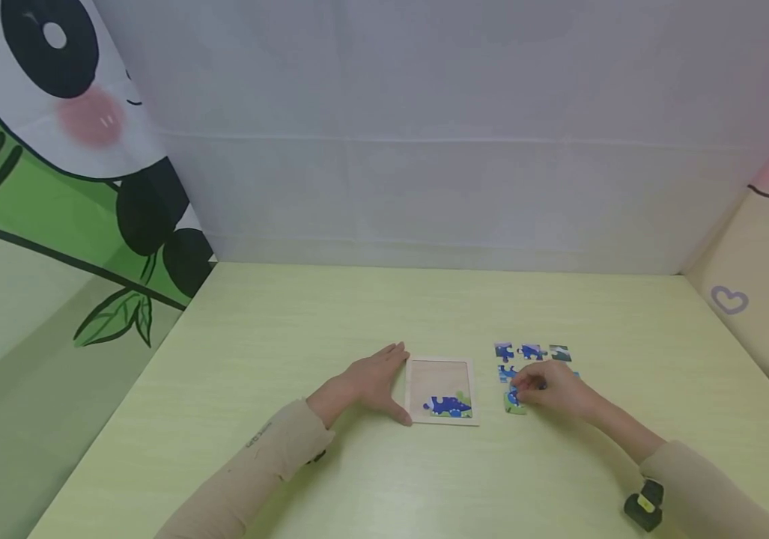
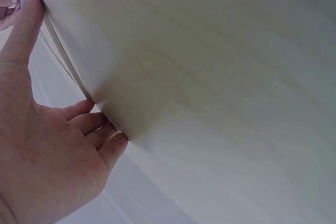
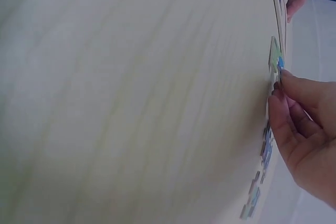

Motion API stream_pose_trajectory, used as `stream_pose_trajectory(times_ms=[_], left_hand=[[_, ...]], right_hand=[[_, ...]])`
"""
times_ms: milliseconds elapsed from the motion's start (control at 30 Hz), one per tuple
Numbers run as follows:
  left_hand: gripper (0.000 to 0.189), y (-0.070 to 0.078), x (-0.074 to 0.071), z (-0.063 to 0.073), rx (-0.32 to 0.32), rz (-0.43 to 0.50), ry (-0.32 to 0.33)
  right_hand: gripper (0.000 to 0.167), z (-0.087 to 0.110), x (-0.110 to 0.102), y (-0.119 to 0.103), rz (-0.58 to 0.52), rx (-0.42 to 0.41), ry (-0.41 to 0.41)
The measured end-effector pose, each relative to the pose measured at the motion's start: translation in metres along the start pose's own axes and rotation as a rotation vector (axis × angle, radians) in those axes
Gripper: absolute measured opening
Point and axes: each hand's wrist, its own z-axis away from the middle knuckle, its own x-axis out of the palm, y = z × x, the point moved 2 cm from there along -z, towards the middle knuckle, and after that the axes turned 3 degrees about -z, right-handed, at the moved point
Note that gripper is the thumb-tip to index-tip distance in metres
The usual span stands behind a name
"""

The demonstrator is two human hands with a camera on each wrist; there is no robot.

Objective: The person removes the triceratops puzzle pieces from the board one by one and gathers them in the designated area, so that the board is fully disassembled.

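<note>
A square wooden puzzle tray (image 1: 439, 378) lies on the table, with joined blue and green pieces (image 1: 450, 406) along its lower right. My left hand (image 1: 374, 382) spreads along the tray's left side, thumb at the lower corner and fingertips near the upper one; the left wrist view shows the thumb (image 2: 29, 14) against its edge. To the right of the tray, my right hand (image 1: 555, 388) pinches a green and blue puzzle piece (image 1: 514, 404) between thumb and fingers. That piece (image 3: 275, 53) sits at table level, partly covered by the fingertips.
Several loose puzzle pieces (image 1: 532, 351) lie in rows behind and beneath the right hand, some partly hidden by it. A pale wall (image 1: 451, 202) closes off the table's (image 1: 330, 314) far edge. A panda-printed panel (image 1: 81, 150) stands on the left.
</note>
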Motion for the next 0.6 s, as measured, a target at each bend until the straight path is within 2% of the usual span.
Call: stream_pose_trajectory(times_ms=[600], left_hand=[[0.115, 0.0001, 0.0002, -0.0012, 0.003, 0.002, -0.001]], right_hand=[[0.017, -0.0016, 0.0011, -0.0028, 0.04, 0.007, 0.005]])
